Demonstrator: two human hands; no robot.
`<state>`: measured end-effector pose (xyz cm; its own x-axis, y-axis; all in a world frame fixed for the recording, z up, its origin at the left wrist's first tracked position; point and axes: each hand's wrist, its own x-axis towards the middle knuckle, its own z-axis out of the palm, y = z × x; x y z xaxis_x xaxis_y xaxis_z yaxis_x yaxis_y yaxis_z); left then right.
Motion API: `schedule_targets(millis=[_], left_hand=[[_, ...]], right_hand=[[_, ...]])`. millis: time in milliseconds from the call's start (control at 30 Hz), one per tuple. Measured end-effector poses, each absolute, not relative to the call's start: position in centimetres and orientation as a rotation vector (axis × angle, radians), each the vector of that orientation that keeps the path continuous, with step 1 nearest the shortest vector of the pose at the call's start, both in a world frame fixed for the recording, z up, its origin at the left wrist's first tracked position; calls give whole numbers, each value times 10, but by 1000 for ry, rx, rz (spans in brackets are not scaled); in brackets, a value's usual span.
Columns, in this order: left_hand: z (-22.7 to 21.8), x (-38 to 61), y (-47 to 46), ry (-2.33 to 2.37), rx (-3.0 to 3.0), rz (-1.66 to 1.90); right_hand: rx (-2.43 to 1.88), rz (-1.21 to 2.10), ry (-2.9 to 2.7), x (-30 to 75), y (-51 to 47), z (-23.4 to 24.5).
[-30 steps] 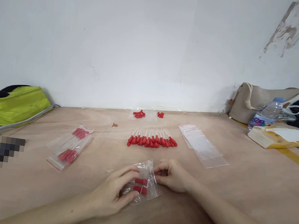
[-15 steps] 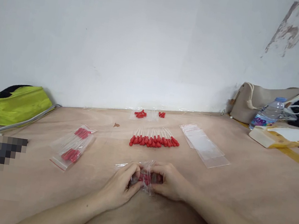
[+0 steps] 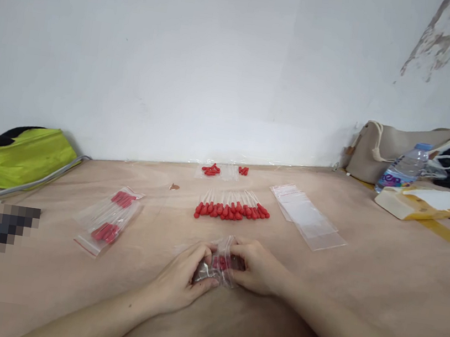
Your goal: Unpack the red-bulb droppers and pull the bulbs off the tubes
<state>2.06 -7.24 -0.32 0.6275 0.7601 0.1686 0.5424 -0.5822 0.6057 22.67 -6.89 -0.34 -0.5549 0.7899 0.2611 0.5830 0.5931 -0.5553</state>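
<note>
Hands are drawing closer together; the clear bag is bunching up between them compared with a second ago.

The bag is sitting lower centre of the frame, directly between the left hand and the right hand, touching both. The left hand is gripping its left side, fingers and thumb curling round with a gap in the middle; the right hand is pinching its folded right side. Red ends are showing through the plastic; the bag's long axis is apparently running left to right, but folds and fingers are hiding too much to be sure.

Above the hands, mid-frame, a row of red-tipped sticks is lying side by side, well apart from the bag, red tips facing the hands, stems pointing up the frame; the right hand is sitting slightly nearer. Right of centre, flat clear bags are slanting upper left to lower right, right hand nearer. Left of centre, a filled bag is slanting upper right to lower left, left hand nearer.
</note>
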Motion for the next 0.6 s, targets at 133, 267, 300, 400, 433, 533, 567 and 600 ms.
schedule_targets(millis=[133, 267, 300, 400, 433, 533, 567, 600], left_hand=[[-6, 20, -73, 1017, 2313, 571], [-5, 20, -73, 1004, 2312, 573], [-4, 20, -73, 1000, 2321, 573], [-3, 21, -73, 1003, 2360, 583], [-2, 21, -73, 1006, 2368, 583], [-3, 20, -72, 1000, 2356, 566], [-3, 20, -72, 996, 2347, 567], [-4, 20, -72, 991, 2344, 583]], right_hand=[[-1216, 495, -2282, 226, -70, -5], [-1172, 438, -2322, 228, -74, -1], [-1153, 446, -2332, 228, -75, 1], [-1125, 550, -2312, 230, -75, 3], [-1127, 628, -2279, 231, -73, 3], [-1167, 1051, -2073, 242, -65, 2], [-1181, 1233, -1977, 248, -61, 1], [-1190, 1404, -1875, 255, -56, 2]])
